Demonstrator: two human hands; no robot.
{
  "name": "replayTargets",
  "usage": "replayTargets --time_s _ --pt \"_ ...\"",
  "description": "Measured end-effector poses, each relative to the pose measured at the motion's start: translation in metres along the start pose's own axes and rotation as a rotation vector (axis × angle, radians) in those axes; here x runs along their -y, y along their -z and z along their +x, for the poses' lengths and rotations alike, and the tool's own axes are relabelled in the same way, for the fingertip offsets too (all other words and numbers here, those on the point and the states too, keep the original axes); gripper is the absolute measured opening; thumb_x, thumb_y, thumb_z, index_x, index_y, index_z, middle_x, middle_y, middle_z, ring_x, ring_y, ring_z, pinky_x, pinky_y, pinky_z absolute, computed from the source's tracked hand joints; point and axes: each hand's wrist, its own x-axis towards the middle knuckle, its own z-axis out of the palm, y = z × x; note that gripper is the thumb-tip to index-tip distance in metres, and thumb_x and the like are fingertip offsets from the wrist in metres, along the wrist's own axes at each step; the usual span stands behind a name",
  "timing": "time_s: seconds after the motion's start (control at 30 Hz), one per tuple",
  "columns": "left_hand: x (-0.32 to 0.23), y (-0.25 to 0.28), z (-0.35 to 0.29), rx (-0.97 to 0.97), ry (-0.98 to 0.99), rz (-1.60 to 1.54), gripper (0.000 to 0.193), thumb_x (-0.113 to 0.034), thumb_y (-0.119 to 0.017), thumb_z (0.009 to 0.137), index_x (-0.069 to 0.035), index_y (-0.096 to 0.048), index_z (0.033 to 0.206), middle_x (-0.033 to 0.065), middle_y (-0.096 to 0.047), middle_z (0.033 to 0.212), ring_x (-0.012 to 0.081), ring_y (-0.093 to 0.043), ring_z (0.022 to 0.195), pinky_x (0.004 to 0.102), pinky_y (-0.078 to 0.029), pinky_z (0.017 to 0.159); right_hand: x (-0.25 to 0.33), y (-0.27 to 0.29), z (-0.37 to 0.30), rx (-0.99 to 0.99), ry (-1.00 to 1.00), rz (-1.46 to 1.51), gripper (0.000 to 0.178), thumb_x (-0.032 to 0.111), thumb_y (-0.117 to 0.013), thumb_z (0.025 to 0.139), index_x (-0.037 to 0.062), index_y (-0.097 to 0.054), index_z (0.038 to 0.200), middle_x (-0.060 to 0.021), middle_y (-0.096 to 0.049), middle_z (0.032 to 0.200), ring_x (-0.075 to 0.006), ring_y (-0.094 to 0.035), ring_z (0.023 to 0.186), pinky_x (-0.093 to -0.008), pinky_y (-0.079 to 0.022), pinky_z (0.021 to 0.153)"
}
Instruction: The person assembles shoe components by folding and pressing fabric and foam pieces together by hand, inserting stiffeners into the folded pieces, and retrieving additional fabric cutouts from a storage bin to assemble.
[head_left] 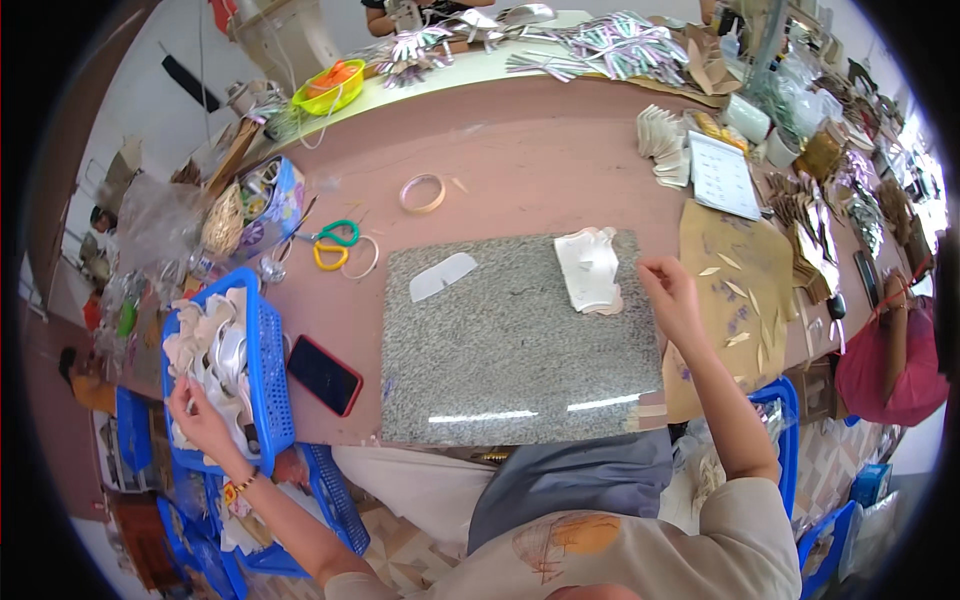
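My left hand [203, 422] is over the blue basket [268, 372] at the left, among pale, curved cut pieces [215, 335]. Its fingers are bent together at the pieces; whether one is between them is hidden. On the right edge of a grey speckled stone slab [510, 340] lies a white cut piece [590, 270] with cream edges. Just right of that piece, apart from it, is my right hand [672, 298], fingers curled in a pinch; anything in them is too small to make out. A flat translucent white template-like piece [443, 277] rests on the slab's upper left.
Beside the basket lies a dark phone [325, 375] with a red edge. Scissors [336, 245] and a tape roll [422, 193] are farther back. Brown paper [740, 300] with small slips, a notepad [722, 175] and stacked pieces [662, 145] are at right. A person in pink [890, 360] sits there.
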Motion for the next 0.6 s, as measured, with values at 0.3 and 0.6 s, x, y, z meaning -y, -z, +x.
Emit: replayTargets --time_s 0.3,0.6 --pt "-0.269 -0.106 -0.137 0.902 -0.421 -0.711 0.024 -0.006 -0.065 0.078 0.0 -0.06 0.101 0.0128 -0.057 0.101 0.0232 -0.058 0.09 0.0303 -0.048 0.076 0.003 -0.044 0.051 0.137 -0.187 0.06 0.046 0.014 -0.066 0.079 -0.005 -0.049 0.117 -0.0092 -0.062 0.087 -0.0154 -0.059 0.077 -0.0279 -0.047 0.069" --pt "-0.311 -0.134 -0.14 0.918 -0.374 -0.732 0.029 -0.007 -0.066 0.077 0.001 -0.058 0.104 0.0094 -0.058 0.087 0.0225 -0.057 0.079 0.0309 -0.046 0.071 0.073 -0.054 -0.002 0.419 -0.071 0.539 0.045 -0.004 -0.062 0.077 -0.0035 -0.045 0.119 -0.0026 -0.051 0.087 -0.0064 -0.051 0.078 -0.0197 -0.044 0.07"
